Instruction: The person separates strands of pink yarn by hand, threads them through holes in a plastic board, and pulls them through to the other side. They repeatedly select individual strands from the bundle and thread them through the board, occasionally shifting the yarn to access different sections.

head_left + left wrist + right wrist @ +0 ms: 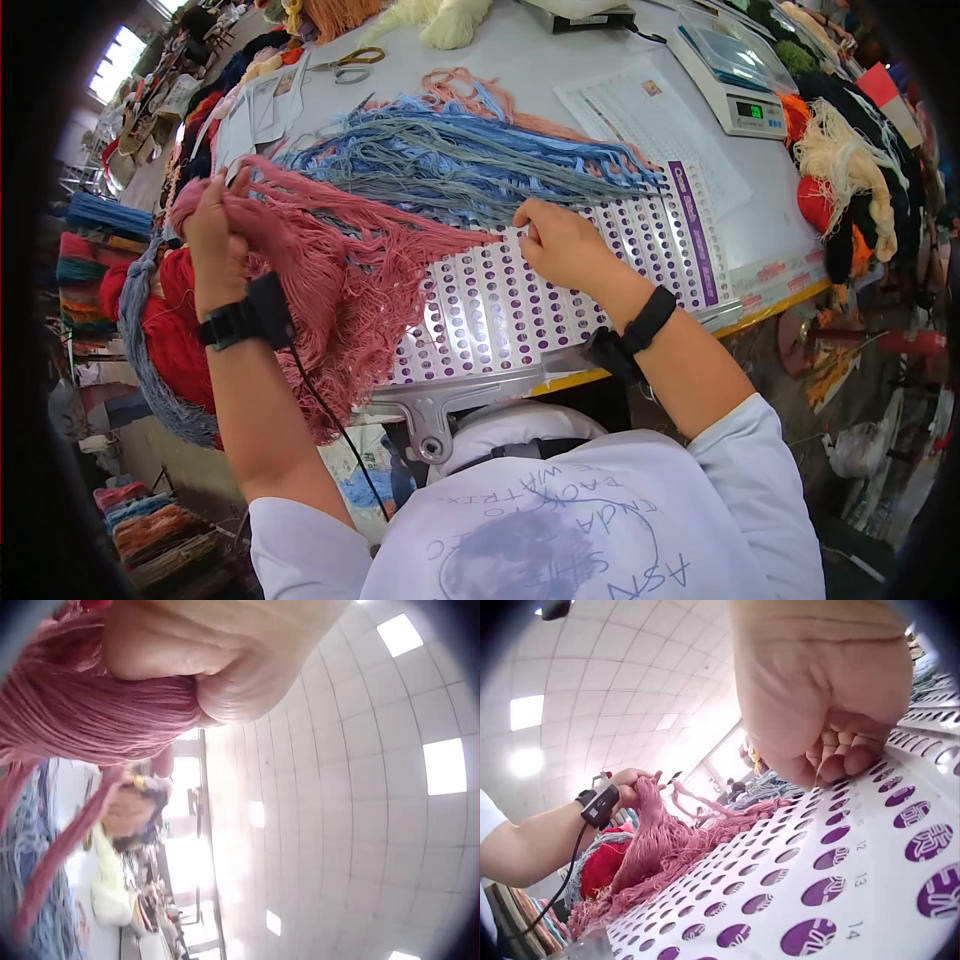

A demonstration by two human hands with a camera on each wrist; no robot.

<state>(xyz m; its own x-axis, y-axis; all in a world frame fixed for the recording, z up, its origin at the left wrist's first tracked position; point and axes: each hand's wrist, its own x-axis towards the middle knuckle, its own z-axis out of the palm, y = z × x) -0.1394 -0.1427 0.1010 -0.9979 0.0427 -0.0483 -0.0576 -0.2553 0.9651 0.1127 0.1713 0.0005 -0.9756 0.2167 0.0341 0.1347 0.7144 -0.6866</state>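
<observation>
My left hand (pixel 212 235) grips a thick hank of pink yarn (pixel 300 215), raised above the left end of the table. By its fingertips shows a small dark flat piece (pixel 676 776). The hank's strands fan down and narrow to a point on a white perforated card (pixel 500 310), whose round holes show purple print. My right hand (pixel 562 243) is over this card, just right of the pink strands' point, with fingers curled and fingertips right at the holes (pixel 832 776). I cannot tell if it pinches a strand. Blue and grey yarn (pixel 470 155) hangs from the card's far rows.
Scissors (pixel 345 62) and papers (pixel 262 110) lie at the back left. A digital scale (pixel 735 100) stands at the back right, near a printed sheet (pixel 650 120). Red yarn (pixel 175 330) hangs off the left edge. A metal clamp (pixel 425 410) is at the front edge.
</observation>
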